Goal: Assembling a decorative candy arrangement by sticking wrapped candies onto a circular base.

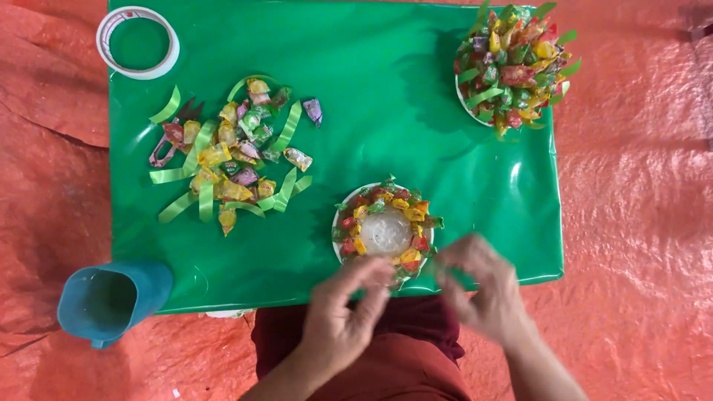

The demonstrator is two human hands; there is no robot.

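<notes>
A white round plate (336, 239) lies near the front edge of a green sheet (386, 96). A ring of wrapped candies (386, 203) lines its rim around a clear dome in the middle. My left hand (343, 312) is at the plate's front edge, fingers bent together and touching the candies there. My right hand (483, 286) hovers just right of the plate, blurred, fingers curled. Whether either hand pinches something small is unclear.
A pile of loose wrapped candies and green paper strips (230, 160) lies at the left. A finished candy-covered mound (514, 63) sits at the back right. A tape roll (138, 41) is at the back left. A teal jug (111, 301) stands on the orange floor cloth.
</notes>
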